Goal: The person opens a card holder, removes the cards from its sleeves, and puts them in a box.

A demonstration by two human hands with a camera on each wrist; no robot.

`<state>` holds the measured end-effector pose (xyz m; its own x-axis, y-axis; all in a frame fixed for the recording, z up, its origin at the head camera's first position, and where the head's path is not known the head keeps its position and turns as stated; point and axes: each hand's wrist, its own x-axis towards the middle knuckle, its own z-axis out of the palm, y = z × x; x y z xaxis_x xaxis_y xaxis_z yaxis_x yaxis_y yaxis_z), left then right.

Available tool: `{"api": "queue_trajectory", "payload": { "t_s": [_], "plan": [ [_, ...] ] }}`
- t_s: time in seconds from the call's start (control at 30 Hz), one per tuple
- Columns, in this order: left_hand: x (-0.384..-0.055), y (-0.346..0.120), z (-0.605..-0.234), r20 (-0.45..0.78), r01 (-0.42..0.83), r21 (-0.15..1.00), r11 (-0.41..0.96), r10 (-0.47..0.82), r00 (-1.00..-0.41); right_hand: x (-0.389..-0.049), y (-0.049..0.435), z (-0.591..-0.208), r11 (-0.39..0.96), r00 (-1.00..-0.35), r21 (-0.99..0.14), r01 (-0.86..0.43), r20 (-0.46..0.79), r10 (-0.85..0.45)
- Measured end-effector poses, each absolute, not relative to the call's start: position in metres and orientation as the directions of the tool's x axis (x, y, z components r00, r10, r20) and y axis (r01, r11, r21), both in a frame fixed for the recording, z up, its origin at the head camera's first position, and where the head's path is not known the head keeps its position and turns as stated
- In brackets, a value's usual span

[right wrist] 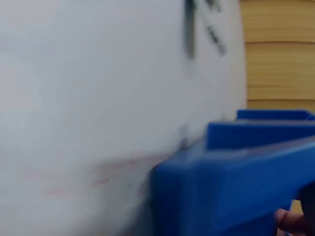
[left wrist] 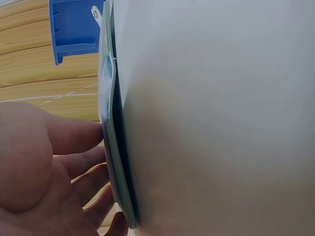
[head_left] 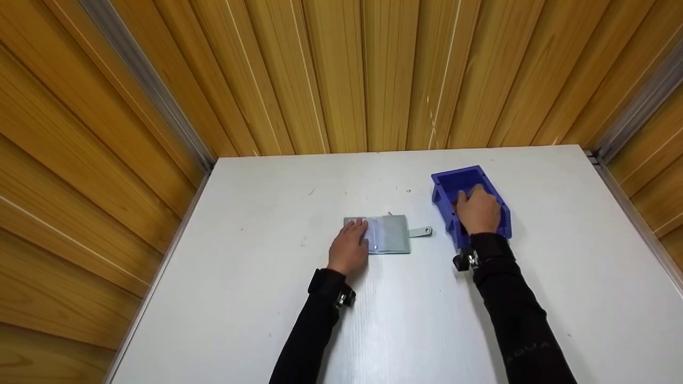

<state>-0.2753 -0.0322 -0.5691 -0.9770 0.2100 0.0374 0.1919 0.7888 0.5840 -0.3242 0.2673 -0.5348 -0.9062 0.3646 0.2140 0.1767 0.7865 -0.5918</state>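
A pale green card holder (head_left: 396,234) with clear sleeves lies opened flat on the white table, its snap strap (head_left: 420,232) pointing right. My left hand (head_left: 349,249) rests on its left side with extended fingers; in the left wrist view the thumb and fingers touch the cover (left wrist: 112,128). To the right, my right hand (head_left: 480,210) reaches down into a blue plastic bin (head_left: 444,205), fingers bent. Something reddish-brown shows beside those fingers, too small to identify. The right wrist view is blurred; the bin wall (right wrist: 236,172) hides most of that hand.
The white tabletop (head_left: 256,266) carries small dark marks. Wood-patterned panels (head_left: 341,80) stand behind it and at both sides, with metal rails (head_left: 155,85) at the corners. The bin stands a short way right of the strap.
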Motion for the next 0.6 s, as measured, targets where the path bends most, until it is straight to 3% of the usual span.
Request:
{"api": "queue_trajectory", "payload": {
  "t_s": [0.13,0.27,0.47,0.6],
  "plan": [
    [-0.276,-0.032,-0.569,0.039,0.193,0.585,0.787,0.211,-0.977,-0.326,0.251,-0.515,0.776,-0.886,-0.628,0.058,0.326,0.33],
    [-0.278,-0.033,-0.569,0.042,0.194,0.578,0.793,0.208,-0.977,-0.324,0.224,-0.506,0.767,-0.904,-0.633,-0.106,0.383,0.191],
    [-0.278,-0.034,-0.572,0.032,0.186,0.583,0.791,0.206,-0.978,-0.314,0.187,-0.513,0.759,-0.95,-0.599,-0.254,0.3,-0.081],
    [-0.277,-0.037,-0.572,0.02,0.166,0.585,0.794,0.191,-0.981,-0.31,0.174,-0.534,0.758,-0.946,-0.567,-0.322,0.222,-0.236]
  ]
}}
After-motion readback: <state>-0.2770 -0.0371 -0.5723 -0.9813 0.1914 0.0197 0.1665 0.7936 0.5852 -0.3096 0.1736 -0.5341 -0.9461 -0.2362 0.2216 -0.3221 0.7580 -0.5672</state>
